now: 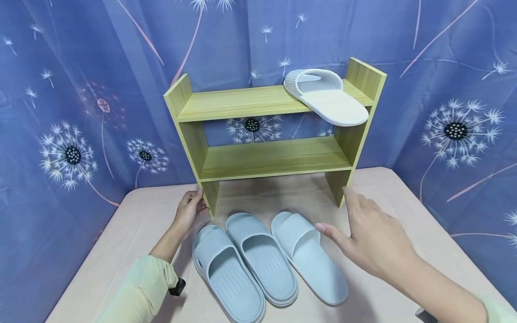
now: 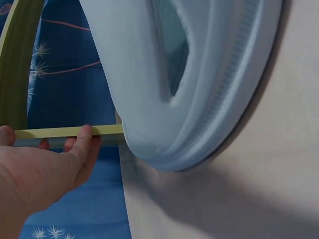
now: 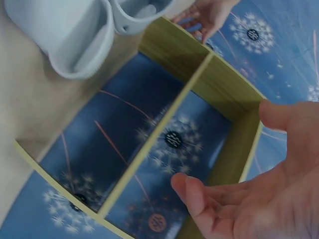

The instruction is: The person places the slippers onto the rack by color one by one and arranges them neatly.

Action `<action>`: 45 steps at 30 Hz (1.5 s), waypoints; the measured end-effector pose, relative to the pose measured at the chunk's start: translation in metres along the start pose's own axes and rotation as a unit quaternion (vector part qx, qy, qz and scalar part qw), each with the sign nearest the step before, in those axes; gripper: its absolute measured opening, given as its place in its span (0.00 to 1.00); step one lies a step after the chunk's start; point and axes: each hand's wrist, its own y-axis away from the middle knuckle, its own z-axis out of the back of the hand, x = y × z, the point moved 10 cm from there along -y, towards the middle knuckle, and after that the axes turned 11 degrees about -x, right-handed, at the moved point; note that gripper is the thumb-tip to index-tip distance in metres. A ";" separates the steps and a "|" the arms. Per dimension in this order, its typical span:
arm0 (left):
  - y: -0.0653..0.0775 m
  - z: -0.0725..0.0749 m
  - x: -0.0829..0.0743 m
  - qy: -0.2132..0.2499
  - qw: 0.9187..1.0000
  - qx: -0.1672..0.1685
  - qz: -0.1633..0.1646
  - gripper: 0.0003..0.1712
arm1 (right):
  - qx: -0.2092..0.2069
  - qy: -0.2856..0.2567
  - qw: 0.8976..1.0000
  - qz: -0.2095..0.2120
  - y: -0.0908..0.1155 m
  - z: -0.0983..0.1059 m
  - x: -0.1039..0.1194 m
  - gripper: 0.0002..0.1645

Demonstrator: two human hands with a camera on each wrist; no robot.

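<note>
A light wooden two-tier shoe rack [image 1: 246,102] stands at the back of the covered table. My left hand [image 1: 188,208] touches the front edge of its left side panel, low down, with the fingertips spread along the edge [image 2: 55,132]. My right hand [image 1: 373,235] hovers near the right panel, thumb and fingers apart, with nothing held. A white slipper [image 1: 335,101] lies on the top shelf at the right, toe to the back. Before the rack lie two grey-blue slippers [image 1: 236,278] [image 1: 268,267] and one white slipper [image 1: 317,264], toes toward the rack.
A blue curtain [image 1: 93,58] with dandelion prints surrounds the back and both sides. The tabletop [image 1: 133,220] has a pale pink cover. The rack's lower shelf [image 1: 274,157] lies under the top one, and its side panels rise above the top shelf.
</note>
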 end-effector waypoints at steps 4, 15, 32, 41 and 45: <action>0.000 0.000 0.001 -0.015 1.000 0.005 -0.001 0.21 | 0.022 0.001 1.000 -0.002 0.010 -0.016 -0.002 0.52; 0.001 0.000 0.001 -0.021 1.000 0.006 0.000 0.21 | 0.135 0.010 0.990 -0.034 0.047 -0.072 -0.012 0.63; 0.002 0.001 0.002 -0.017 1.000 0.004 0.000 0.20 | 0.190 0.005 0.981 -0.048 0.083 -0.127 -0.016 0.62; 0.001 0.001 0.002 -0.017 1.000 0.002 0.002 0.21 | 0.187 0.022 0.981 -0.042 0.093 -0.142 -0.020 0.62; 0.001 0.001 0.001 -0.014 1.000 0.003 0.002 0.20 | 0.195 0.022 0.980 -0.042 0.096 -0.147 -0.021 0.63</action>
